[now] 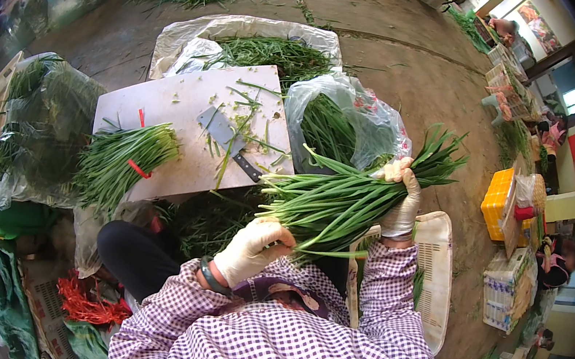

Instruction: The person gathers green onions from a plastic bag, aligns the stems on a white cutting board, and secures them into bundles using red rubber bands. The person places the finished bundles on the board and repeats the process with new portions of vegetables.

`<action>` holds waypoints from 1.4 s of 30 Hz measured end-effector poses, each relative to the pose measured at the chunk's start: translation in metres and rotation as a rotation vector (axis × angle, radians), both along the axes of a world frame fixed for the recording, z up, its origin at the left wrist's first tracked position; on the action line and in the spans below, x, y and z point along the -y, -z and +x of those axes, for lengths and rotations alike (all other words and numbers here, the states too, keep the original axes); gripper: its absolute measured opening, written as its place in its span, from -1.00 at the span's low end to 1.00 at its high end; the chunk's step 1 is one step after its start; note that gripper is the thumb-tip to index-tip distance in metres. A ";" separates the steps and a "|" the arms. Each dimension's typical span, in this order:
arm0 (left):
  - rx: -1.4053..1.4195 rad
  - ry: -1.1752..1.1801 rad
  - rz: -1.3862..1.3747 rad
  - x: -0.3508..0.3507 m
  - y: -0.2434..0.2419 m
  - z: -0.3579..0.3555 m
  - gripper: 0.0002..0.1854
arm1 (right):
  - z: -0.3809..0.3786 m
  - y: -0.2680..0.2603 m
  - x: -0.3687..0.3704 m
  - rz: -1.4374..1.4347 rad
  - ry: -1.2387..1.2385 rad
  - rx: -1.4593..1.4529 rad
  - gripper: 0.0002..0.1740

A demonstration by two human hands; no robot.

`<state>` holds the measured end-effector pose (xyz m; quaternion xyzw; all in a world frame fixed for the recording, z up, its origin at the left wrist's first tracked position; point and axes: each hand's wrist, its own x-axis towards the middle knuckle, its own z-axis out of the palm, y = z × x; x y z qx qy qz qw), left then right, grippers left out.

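My gloved right hand (401, 201) is closed around the leafy part of a big loose bundle of garlic chives (340, 198). The pale stem ends of the bundle fan out to the left, over my lap. At its lower edge, my gloved left hand (255, 249) pinches the end of a single chive stalk (329, 253). Ahead lies a white board (196, 84) with a cleaver (225, 132) and cut chive scraps on it. A bunch of chives tied with red bands (127, 160) rests on the board's left edge, leaves hanging over.
An open plastic bag of chives (333, 125) stands right of the board. Behind it, a lined container (248, 25) holds more greens. A filled plastic bag (47, 124) sits at left, red ties (91, 298) lie below, and a cream plastic basket (430, 279) is at my right.
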<state>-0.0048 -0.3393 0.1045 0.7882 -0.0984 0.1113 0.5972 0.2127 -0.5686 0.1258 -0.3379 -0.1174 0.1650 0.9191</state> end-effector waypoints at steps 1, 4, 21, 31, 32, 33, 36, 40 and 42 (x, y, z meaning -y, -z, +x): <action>0.015 0.013 0.029 -0.007 0.007 -0.005 -0.80 | 0.002 0.000 0.004 0.028 -0.001 -0.004 -0.80; -0.130 -0.033 0.111 -0.027 0.024 -0.024 -0.88 | 0.011 -0.003 0.017 0.088 -0.007 -0.003 -0.86; -0.707 0.122 -1.066 -0.008 0.025 0.027 -0.48 | -0.003 -0.039 0.005 0.017 -0.124 0.158 -0.74; -0.546 0.045 -1.052 -0.037 0.062 0.004 -0.79 | 0.008 -0.029 0.021 0.277 -0.209 0.207 -0.82; -0.573 0.018 -0.965 -0.036 0.060 0.004 -0.74 | 0.007 -0.030 0.021 0.257 -0.197 0.204 -0.82; -0.572 0.014 -0.886 -0.034 0.058 0.005 -0.68 | 0.007 -0.030 0.019 0.262 -0.187 0.206 -0.81; -0.591 0.075 -0.846 -0.026 0.049 0.012 -0.48 | 0.004 -0.031 0.014 0.227 -0.185 0.200 -0.80; -0.690 0.063 -0.882 -0.009 0.037 0.028 -0.58 | -0.002 -0.030 0.005 0.176 -0.220 0.179 -0.79; -0.658 0.059 -1.052 -0.002 0.035 0.032 -0.68 | -0.003 -0.029 0.003 0.162 -0.247 0.180 -0.78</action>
